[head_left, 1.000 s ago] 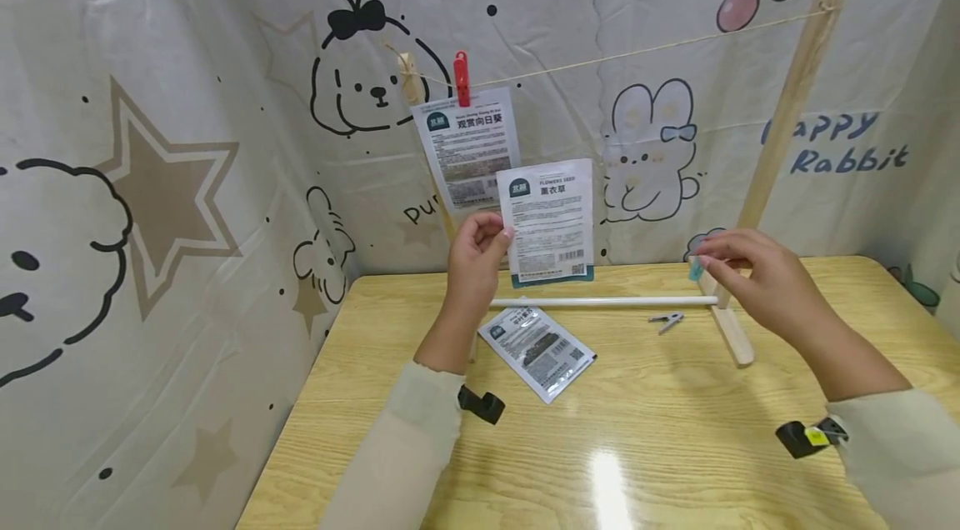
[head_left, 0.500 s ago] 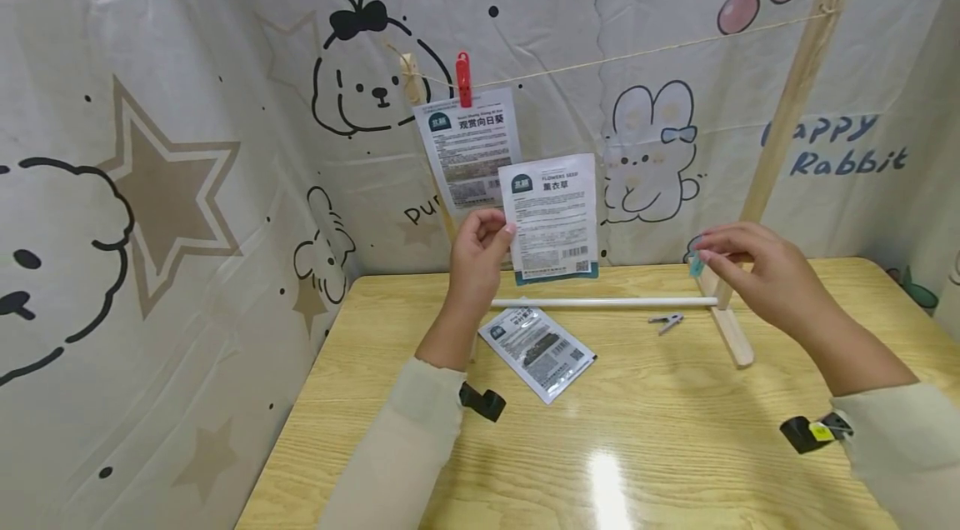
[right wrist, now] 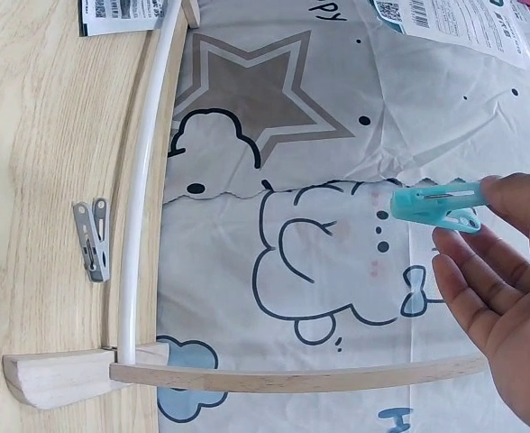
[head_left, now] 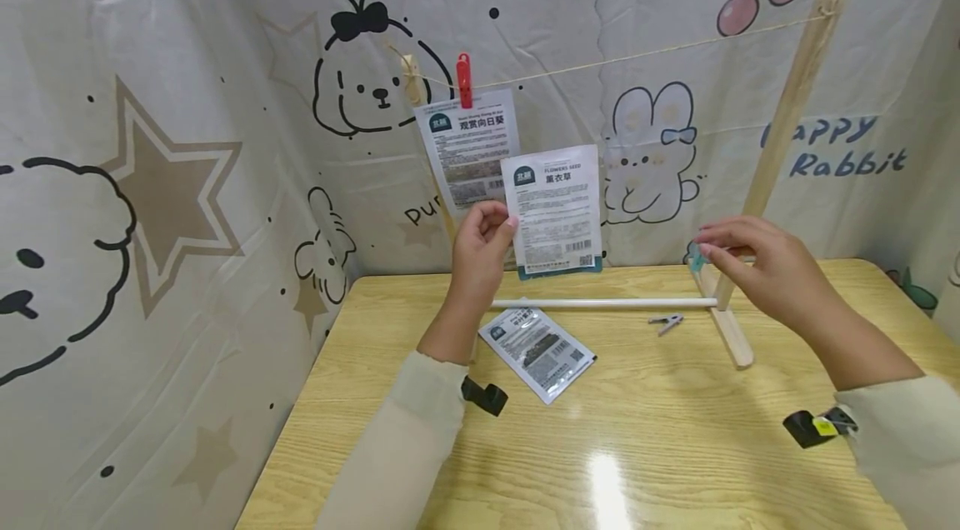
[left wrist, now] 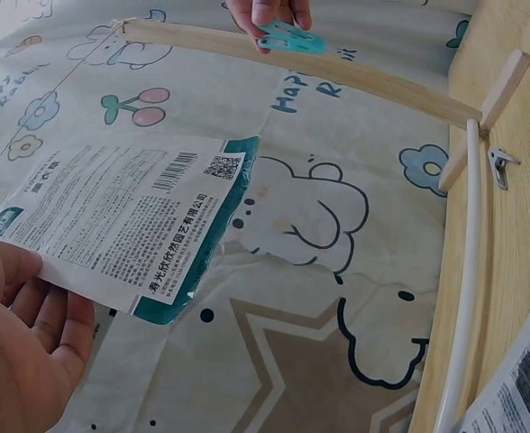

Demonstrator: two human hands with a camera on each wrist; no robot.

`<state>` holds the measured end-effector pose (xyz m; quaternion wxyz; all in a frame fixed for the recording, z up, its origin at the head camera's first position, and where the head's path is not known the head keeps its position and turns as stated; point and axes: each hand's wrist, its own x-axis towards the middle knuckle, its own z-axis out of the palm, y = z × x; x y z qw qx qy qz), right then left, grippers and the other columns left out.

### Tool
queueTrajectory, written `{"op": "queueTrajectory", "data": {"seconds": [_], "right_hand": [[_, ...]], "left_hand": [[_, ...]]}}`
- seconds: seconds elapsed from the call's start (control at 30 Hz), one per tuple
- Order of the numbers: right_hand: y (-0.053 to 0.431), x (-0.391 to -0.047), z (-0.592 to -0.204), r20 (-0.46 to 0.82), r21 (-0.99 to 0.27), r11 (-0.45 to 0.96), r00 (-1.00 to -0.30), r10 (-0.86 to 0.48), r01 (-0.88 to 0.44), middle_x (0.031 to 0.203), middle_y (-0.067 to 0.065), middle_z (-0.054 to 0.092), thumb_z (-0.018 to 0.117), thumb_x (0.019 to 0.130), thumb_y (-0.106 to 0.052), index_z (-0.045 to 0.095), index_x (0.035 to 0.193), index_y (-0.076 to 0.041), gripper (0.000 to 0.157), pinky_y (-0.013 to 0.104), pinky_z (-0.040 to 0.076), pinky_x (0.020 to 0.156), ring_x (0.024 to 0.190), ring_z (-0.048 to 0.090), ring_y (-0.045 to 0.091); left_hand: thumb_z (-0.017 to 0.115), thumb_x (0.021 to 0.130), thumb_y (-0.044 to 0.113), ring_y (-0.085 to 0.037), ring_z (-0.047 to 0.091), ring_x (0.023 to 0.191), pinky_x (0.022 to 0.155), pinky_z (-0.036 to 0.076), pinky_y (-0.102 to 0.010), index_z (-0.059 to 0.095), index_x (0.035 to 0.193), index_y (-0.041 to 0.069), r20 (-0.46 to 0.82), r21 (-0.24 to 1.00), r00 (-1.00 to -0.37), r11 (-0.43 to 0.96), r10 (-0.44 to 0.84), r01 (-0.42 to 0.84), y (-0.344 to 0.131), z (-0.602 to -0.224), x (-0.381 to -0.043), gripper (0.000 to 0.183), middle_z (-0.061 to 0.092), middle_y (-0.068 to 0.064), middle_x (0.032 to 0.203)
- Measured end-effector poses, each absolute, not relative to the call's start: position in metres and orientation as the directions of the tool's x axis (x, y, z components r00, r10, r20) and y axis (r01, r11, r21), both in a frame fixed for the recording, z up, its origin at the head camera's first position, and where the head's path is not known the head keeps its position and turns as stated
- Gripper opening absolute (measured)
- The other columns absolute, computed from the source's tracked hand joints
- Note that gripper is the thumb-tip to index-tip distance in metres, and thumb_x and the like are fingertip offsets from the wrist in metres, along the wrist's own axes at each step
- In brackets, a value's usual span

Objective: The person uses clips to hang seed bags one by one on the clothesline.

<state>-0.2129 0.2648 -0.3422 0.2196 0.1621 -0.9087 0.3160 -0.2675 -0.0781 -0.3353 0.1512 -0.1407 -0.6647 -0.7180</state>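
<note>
My left hand point(head_left: 480, 251) pinches a white seed packet point(head_left: 555, 209) by its left edge, holding it upright in the air below the string point(head_left: 645, 55). In the right wrist view, my right hand point(right wrist: 508, 289) pinches a turquoise clothespin point(right wrist: 436, 203) between thumb and fingers. That clothespin also shows in the left wrist view. Behind the held packet, a second seed packet point(head_left: 465, 142) hangs from the string by a red clothespin point(head_left: 464, 80). A third packet point(head_left: 538, 353) lies flat on the table. To its right lies a grey clothespin point(head_left: 666, 322).
Two wooden posts carry the string; the right post point(head_left: 783, 113) leans over a wooden foot point(head_left: 733, 337). A white rod point(head_left: 607, 303) runs low between the posts. A printed cloth point(head_left: 540, 30) covers the wall behind the wooden table point(head_left: 645, 430).
My left hand has raised the seed packet slightly and moved it a little to the right. My right hand has risen slightly, still holding the turquoise clothespin.
</note>
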Motion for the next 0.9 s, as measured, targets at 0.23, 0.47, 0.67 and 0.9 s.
{"op": "queueTrajectory", "data": {"seconds": [0.23,0.47,0.67,0.9], "right_hand": [[0.262,-0.214,-0.337,0.501,-0.5,0.748,-0.85,-0.162,-0.437,0.128,0.014,0.064,0.067,0.099,-0.018,0.073,0.114,-0.007,0.02,-0.004,0.035,0.075,0.092,0.042,-0.022],[0.262,-0.214,-0.333,0.506,-0.5,0.743,-0.846,-0.167,-0.445,0.128,0.014,0.064,0.067,0.098,-0.016,0.073,0.115,-0.006,0.02,-0.005,0.035,0.075,0.092,0.043,-0.022],[0.26,-0.217,-0.329,0.524,-0.478,0.745,-0.832,-0.182,-0.465,0.128,0.013,0.064,0.067,0.098,-0.015,0.073,0.115,-0.006,0.02,-0.006,0.034,0.078,0.093,0.043,-0.021],[0.259,-0.218,-0.325,0.536,-0.466,0.747,-0.823,-0.188,-0.474,0.127,0.012,0.065,0.067,0.098,-0.015,0.073,0.114,-0.006,0.019,-0.005,0.035,0.079,0.094,0.043,-0.019]], "left_hand": [[0.061,0.098,0.0,-0.01,0.061,0.087,0.077,0.052,-0.021,0.057,0.113,-0.001,0.419,0.904,-0.907,-0.083,-0.035,0.42,-0.074,-0.334,-0.27,0.016,0.063,-0.004,0.1],[0.06,0.098,0.0,-0.011,0.06,0.087,0.077,0.053,-0.021,0.057,0.114,-0.002,0.432,0.897,-0.901,-0.081,-0.032,0.433,-0.071,-0.328,-0.272,0.016,0.064,-0.006,0.102],[0.06,0.098,0.0,-0.01,0.061,0.087,0.078,0.053,-0.021,0.057,0.114,-0.002,0.446,0.892,-0.894,-0.064,-0.036,0.447,-0.07,-0.324,-0.271,0.016,0.064,-0.009,0.103],[0.059,0.1,0.002,-0.011,0.06,0.087,0.077,0.053,-0.023,0.056,0.116,-0.002,0.456,0.889,-0.89,-0.042,-0.015,0.456,-0.069,-0.321,-0.273,0.017,0.063,-0.007,0.103]]}}
